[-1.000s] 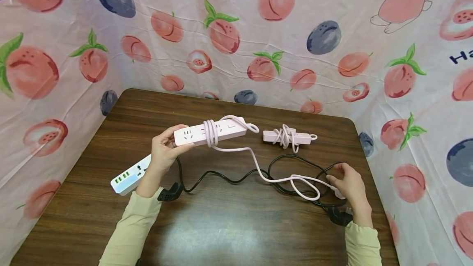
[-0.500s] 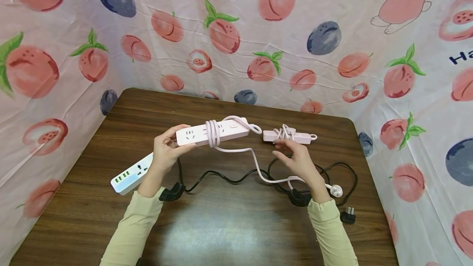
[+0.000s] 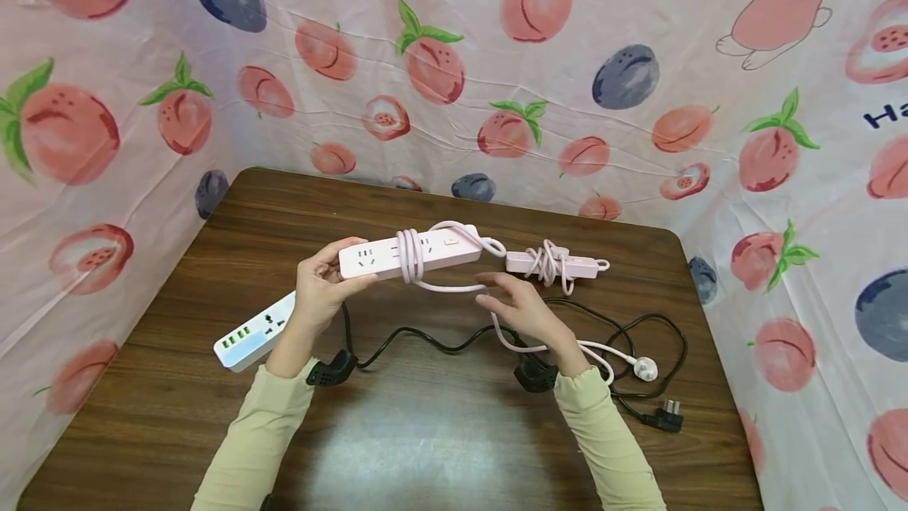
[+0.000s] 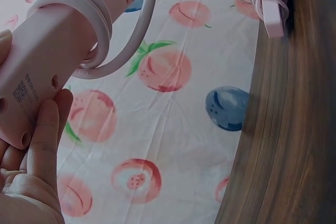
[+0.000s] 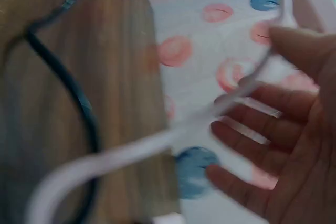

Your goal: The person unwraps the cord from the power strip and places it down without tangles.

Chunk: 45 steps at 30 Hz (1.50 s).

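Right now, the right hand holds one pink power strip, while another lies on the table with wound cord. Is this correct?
Not quite: the head view shows the left hand gripping that pink power strip. The other pink strip, its cord wound, does lie on the table.

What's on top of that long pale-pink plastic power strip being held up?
On the strip, pale-pink cord loops wrap its middle, and one stretch crosses near the small switch. Socket holes show beside the loops; whatever's directly beneath them is covered.
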### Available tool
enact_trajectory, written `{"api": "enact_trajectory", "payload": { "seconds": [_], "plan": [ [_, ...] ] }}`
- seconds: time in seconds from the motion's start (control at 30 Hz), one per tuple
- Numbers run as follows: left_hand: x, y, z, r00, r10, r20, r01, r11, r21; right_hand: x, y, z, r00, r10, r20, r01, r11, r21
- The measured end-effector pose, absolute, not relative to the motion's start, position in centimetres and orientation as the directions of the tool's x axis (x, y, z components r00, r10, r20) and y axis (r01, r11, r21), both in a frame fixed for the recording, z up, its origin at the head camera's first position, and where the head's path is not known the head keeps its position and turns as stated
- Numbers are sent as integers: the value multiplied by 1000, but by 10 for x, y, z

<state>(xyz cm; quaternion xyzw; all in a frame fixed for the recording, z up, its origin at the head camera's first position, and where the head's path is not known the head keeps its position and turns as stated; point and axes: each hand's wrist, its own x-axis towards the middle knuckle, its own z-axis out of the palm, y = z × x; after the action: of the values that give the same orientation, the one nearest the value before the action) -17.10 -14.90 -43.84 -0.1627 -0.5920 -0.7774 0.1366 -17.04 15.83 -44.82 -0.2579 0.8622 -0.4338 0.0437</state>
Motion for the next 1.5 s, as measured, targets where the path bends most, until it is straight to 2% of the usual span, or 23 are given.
{"api": "enact_trajectory", "payload": {
  "seconds": [0.13,0.33,0.5,0.6,0.7,0.83,0.97,1.1,1.23,1.3,1.4,1.5],
  "plan": [
    [-171,-150,-437,-907,-16,420,408,-274,871,-173,155,-457,-846,-517,127,-361,382,-850],
    [-170,-151,-437,-899,12,438,412,-322,853,-181,157,-452,-833,-493,253,-430,289,-855],
    [-169,-153,-438,-892,59,448,406,-330,852,-183,161,-434,-898,-233,374,-433,304,-849],
    [-169,-154,-438,-891,92,445,398,-314,862,-182,166,-423,-879,-68,472,-471,275,-838],
    [-170,-156,-439,-887,127,444,395,-290,872,-184,176,-422,-828,32,559,-548,164,-820],
    [-172,-156,-442,-880,163,446,397,-263,879,-183,188,-420,-806,109,582,-589,-53,-806],
    [-174,-154,-445,-888,144,437,399,-235,887,-173,199,-413,-788,32,615,-601,-255,-757],
    [-176,-153,-446,-903,74,424,398,-233,888,-160,212,-410,-719,-229,656,-570,-343,-746],
    [-177,-155,-443,-902,17,431,409,-284,867,-152,222,-410,-613,-505,608,-577,-240,-781],
    [-176,-156,-441,-899,4,438,416,-309,855,-152,224,-413,-595,-587,549,-594,-140,-792],
    [-176,-158,-438,-893,-4,450,429,-310,849,-156,224,-420,-650,-607,458,-631,94,-770],
    [-175,-158,-436,-893,1,451,429,-309,849,-161,221,-431,-758,-527,385,-613,374,-695]
  ]
}}
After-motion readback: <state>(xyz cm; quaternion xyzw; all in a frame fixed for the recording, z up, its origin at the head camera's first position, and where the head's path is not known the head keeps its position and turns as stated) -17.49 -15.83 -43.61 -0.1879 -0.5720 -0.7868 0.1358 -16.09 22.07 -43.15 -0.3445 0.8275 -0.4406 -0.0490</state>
